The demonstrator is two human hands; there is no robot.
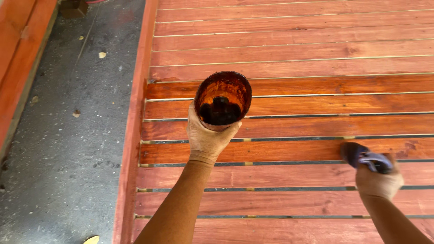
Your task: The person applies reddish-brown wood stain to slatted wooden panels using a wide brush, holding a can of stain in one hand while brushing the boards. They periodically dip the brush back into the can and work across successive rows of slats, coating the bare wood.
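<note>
My left hand [208, 138] grips a round cup [223, 99] stained amber-brown inside, with dark liquid pooled at its bottom, and holds it above the slatted wooden panel [294, 58]. My right hand [379, 180] is shut on a paintbrush [361, 156] with a purple handle; its dark bristles press on a slat at the right. The slats near the cup and brush look darker and glossy, while those farther off and nearer to me look paler and dull.
The panel's red-brown frame edge [135, 135] runs down its left side. A grey concrete floor [68, 135] with a few dry leaves lies to the left. Another reddish wooden board [18, 58] leans along the far left.
</note>
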